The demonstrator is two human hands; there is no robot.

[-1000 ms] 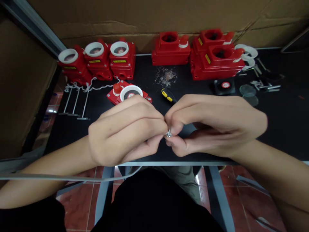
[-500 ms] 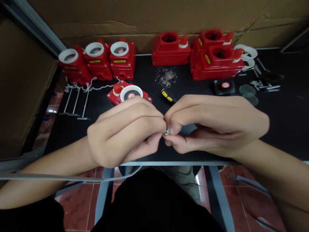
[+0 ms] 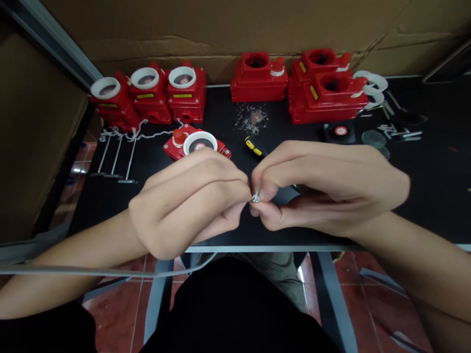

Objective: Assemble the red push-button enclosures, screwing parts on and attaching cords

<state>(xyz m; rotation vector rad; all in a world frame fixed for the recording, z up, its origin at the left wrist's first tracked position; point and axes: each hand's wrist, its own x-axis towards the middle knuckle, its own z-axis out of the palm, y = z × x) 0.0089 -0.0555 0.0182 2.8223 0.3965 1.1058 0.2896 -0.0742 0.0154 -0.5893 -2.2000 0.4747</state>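
My left hand (image 3: 191, 201) and my right hand (image 3: 324, 189) meet above the front of the black table, both closed in a pinch. Between the right thumb and fingertips sits a small shiny metal piece (image 3: 256, 198), mostly covered by the fingers. A thin white string (image 3: 252, 196) seems to run from it into the left fingertips; its end is hidden. Behind the left hand lies a red cover with a white ring (image 3: 200, 142). A black and yellow screwdriver handle (image 3: 254, 146) lies just beyond the right fingers.
Three red housings with white rings (image 3: 145, 90) stand at the back left, by metal T-shaped hammers (image 3: 114, 157) on white string. More red housings (image 3: 259, 81) stand at the back right. White rings, clear discs (image 3: 374, 139) and metal parts lie right. Debris (image 3: 253, 117) is scattered mid-table.
Both hands keep their pinch on the small piece. The left hand has shifted slightly left and its fingertips are a little apart from the right ones, showing more of the metal piece.
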